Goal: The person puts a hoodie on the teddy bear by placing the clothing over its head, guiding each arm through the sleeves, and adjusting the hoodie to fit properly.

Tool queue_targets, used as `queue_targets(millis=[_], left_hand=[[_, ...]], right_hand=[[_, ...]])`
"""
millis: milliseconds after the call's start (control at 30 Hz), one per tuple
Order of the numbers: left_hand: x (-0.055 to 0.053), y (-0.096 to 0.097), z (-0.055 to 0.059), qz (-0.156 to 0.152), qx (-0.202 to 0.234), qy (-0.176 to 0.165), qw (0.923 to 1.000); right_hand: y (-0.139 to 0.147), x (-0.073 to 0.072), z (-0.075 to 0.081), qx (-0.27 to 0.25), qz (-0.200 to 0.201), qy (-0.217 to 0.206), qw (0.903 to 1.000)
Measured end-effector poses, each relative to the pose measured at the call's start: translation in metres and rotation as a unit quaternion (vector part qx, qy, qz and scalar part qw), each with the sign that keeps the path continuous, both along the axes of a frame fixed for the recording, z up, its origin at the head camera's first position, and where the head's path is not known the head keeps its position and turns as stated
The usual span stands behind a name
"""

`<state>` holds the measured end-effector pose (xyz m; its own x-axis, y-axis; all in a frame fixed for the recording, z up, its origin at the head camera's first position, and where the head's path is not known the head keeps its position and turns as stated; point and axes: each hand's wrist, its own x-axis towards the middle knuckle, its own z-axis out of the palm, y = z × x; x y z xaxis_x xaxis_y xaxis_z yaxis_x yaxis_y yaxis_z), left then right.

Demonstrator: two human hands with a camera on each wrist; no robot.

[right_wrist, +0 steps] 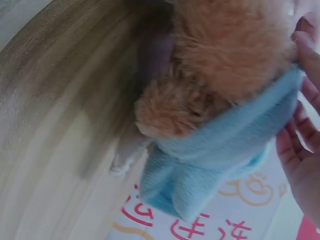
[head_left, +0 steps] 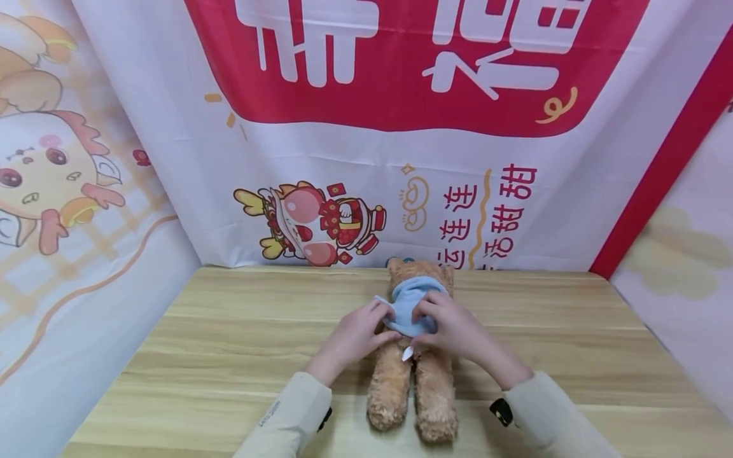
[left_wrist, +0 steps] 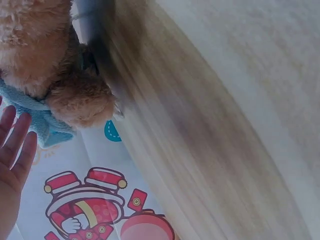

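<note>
A fluffy brown teddy bear [head_left: 436, 388] lies on the table with its legs towards me, a light blue top [head_left: 413, 294] round its body. At the left side of the top, my left hand [head_left: 357, 332] pinches the lower edge; in the left wrist view several of its fingers [left_wrist: 16, 137] extend beside the blue cloth. My right hand [head_left: 458, 327] holds the same top on the right, thumb near the hem. Up close in the right wrist view, its fingertips [right_wrist: 287, 142] press on the cloth. A small white tag [head_left: 407, 353] shows between the bear's legs.
The wooden table [head_left: 240, 331] reaches back to a white banner [head_left: 189, 165] with red printing and cartoon figures. A printed cloth [head_left: 51, 267] hangs at the left and a pale one [head_left: 681, 305] at the right.
</note>
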<state>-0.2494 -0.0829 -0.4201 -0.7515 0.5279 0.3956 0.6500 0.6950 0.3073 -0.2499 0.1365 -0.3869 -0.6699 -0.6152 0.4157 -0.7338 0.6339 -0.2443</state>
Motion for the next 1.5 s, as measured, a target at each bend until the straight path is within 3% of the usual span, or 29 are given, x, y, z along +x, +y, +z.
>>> queue_targets(millis=[200,300,400,467,533,633,700,767,900,1000,1100,1200,1367,1500], left_hand=[[0.000,0.002,0.003,-0.011,0.000,0.022,0.9997],[0.001,0.004,0.003,-0.009,0.001,0.020,0.9998],[0.002,0.006,0.003,-0.015,-0.004,0.039,0.9991],[0.003,0.008,0.004,-0.020,-0.008,0.058,0.9981],[0.003,0.010,0.004,-0.018,-0.012,0.072,0.9972],[0.003,0.010,0.003,-0.003,-0.016,0.067,0.9976],[0.002,0.010,0.002,0.002,-0.016,0.059,0.9981],[0.002,0.010,0.003,-0.002,-0.017,0.049,0.9987],[0.000,0.009,0.004,-0.014,-0.019,0.030,0.9993],[0.000,0.011,0.005,-0.008,-0.019,0.020,0.9996],[0.003,0.014,0.006,0.007,-0.015,0.035,0.9992],[0.006,0.019,0.006,0.023,-0.013,0.073,0.9970],[0.009,0.030,0.006,0.054,-0.028,0.129,0.9898],[0.010,0.036,0.007,0.067,-0.032,0.186,0.9796]], right_hand=[[0.002,0.005,-0.001,0.034,0.008,0.057,0.9977],[0.002,0.003,-0.006,0.023,0.024,0.111,0.9933],[0.001,0.002,-0.011,0.012,0.033,0.149,0.9881],[0.001,0.002,-0.014,0.009,0.033,0.145,0.9888],[0.003,0.003,-0.016,-0.004,0.032,0.110,0.9934],[0.009,0.007,-0.016,-0.032,0.020,0.048,0.9981],[0.014,0.009,-0.016,-0.037,0.008,0.030,0.9989],[0.018,0.009,-0.017,-0.028,0.000,0.039,0.9988],[0.022,0.006,-0.020,-0.018,0.008,0.098,0.9950],[0.022,0.004,-0.023,-0.027,0.014,0.125,0.9917],[0.022,0.003,-0.024,-0.051,-0.004,0.076,0.9958],[0.022,0.003,-0.023,-0.091,-0.032,-0.033,0.9948],[0.022,0.000,-0.017,-0.136,-0.041,-0.177,0.9738],[0.025,-0.002,-0.017,-0.162,-0.024,-0.235,0.9582]])
